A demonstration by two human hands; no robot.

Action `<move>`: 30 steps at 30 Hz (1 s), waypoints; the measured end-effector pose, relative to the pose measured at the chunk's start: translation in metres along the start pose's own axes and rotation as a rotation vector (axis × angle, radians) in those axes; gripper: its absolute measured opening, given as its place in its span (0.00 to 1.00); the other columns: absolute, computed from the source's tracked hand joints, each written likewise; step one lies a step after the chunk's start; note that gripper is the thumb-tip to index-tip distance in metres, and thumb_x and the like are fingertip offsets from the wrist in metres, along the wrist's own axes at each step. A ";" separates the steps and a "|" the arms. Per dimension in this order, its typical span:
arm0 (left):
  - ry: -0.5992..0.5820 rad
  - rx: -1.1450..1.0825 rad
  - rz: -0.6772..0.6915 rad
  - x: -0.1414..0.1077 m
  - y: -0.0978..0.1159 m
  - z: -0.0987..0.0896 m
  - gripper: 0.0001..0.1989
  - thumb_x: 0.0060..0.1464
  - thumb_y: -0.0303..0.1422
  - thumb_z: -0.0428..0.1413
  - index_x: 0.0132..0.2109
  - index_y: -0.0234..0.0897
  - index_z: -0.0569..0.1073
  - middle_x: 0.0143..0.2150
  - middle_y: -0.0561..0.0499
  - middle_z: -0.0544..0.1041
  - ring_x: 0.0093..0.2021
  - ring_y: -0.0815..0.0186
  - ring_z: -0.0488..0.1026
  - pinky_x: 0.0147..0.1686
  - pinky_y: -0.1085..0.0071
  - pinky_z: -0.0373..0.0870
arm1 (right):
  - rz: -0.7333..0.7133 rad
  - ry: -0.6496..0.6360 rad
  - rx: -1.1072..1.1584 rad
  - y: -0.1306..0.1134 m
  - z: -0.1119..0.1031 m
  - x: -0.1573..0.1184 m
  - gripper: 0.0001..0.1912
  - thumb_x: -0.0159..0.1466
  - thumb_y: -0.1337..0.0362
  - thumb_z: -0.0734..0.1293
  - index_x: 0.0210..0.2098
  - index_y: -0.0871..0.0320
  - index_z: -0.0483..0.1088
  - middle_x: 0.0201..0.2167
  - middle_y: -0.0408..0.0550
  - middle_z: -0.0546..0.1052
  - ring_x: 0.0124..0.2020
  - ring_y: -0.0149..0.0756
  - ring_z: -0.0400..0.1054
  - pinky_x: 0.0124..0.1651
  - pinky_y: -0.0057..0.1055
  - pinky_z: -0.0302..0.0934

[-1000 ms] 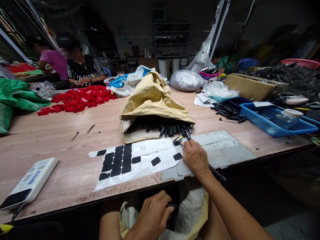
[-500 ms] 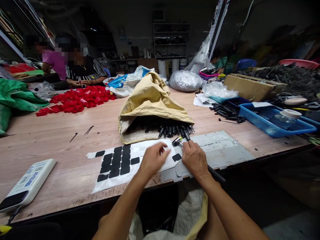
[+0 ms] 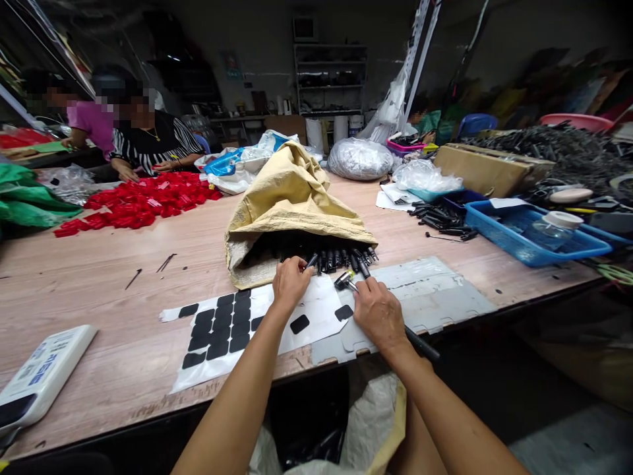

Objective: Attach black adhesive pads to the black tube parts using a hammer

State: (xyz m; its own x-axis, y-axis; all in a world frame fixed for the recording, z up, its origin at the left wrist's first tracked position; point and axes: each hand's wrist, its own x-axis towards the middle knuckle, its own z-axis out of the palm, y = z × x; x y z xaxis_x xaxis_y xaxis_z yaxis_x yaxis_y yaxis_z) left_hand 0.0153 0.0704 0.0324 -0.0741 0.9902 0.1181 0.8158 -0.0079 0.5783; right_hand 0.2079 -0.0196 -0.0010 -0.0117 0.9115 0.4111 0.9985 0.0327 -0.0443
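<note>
My left hand [image 3: 291, 285] is at the mouth of a tan woven sack [image 3: 301, 204], its fingers closed on a black tube-shaped part [image 3: 311, 261]. Several similar black parts [image 3: 339, 258] stick out of the sack beside it. In my right hand [image 3: 380, 310] is a hammer-like tool with a silver head [image 3: 343, 280] and a black handle [image 3: 422, 344]. Between my arms and to the left lies a white backing sheet [image 3: 316, 303] with rows of black rounded-square stickers [image 3: 222, 326]. Two stickers [image 3: 299, 323] sit apart toward the right end of the sheet.
A grey board [image 3: 435, 297] lies along the table's front edge. At right stand a blue tray [image 3: 539, 247] with a jar and loose black parts [image 3: 440, 221]. A white device [image 3: 44, 376] lies at left. A person [image 3: 153, 142] sits behind red pieces [image 3: 148, 201].
My left hand has moved from above the sheet to the sack mouth and closed on a black part. A separate sticker now shows where it was. My right hand keeps the tool.
</note>
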 end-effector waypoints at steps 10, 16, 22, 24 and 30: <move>-0.161 -0.216 0.192 -0.082 -0.035 -0.012 0.11 0.51 0.30 0.63 0.44 0.40 0.78 0.37 0.51 0.78 0.44 0.59 0.70 0.43 0.66 0.67 | 0.005 0.004 -0.014 0.000 -0.001 -0.002 0.05 0.69 0.66 0.61 0.40 0.57 0.69 0.39 0.49 0.72 0.41 0.39 0.63 0.41 0.35 0.49; -0.103 -0.142 0.309 -0.084 -0.040 -0.003 0.09 0.52 0.35 0.63 0.41 0.40 0.79 0.38 0.49 0.78 0.42 0.58 0.69 0.43 0.64 0.65 | 0.024 0.017 0.017 0.001 0.000 -0.002 0.08 0.70 0.63 0.61 0.41 0.57 0.71 0.39 0.49 0.72 0.41 0.39 0.64 0.41 0.34 0.51; -0.129 -0.150 0.291 -0.084 -0.039 -0.005 0.08 0.53 0.34 0.63 0.41 0.41 0.80 0.39 0.49 0.78 0.43 0.58 0.68 0.42 0.65 0.65 | 0.109 -0.051 0.237 0.007 -0.005 0.007 0.05 0.66 0.64 0.63 0.39 0.56 0.71 0.39 0.48 0.74 0.42 0.38 0.66 0.41 0.31 0.54; -0.136 -0.156 0.284 -0.084 -0.039 -0.005 0.08 0.53 0.35 0.63 0.41 0.41 0.80 0.38 0.50 0.78 0.43 0.59 0.68 0.43 0.65 0.65 | 0.118 -0.053 0.341 0.006 -0.011 0.006 0.05 0.66 0.64 0.63 0.40 0.55 0.70 0.40 0.47 0.74 0.40 0.36 0.68 0.41 0.31 0.55; -0.143 -0.180 0.276 -0.084 -0.040 -0.004 0.08 0.52 0.35 0.64 0.41 0.42 0.80 0.39 0.51 0.78 0.43 0.59 0.68 0.44 0.65 0.64 | -0.037 -0.068 0.598 -0.013 -0.027 -0.013 0.11 0.67 0.65 0.61 0.48 0.53 0.69 0.43 0.46 0.78 0.42 0.36 0.72 0.44 0.30 0.61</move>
State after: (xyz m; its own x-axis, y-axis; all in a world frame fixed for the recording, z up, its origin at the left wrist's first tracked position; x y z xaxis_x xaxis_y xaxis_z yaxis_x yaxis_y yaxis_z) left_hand -0.0136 -0.0133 0.0027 0.2260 0.9568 0.1831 0.6787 -0.2895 0.6750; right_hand 0.1970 -0.0431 0.0192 -0.0694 0.9289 0.3638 0.7944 0.2721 -0.5431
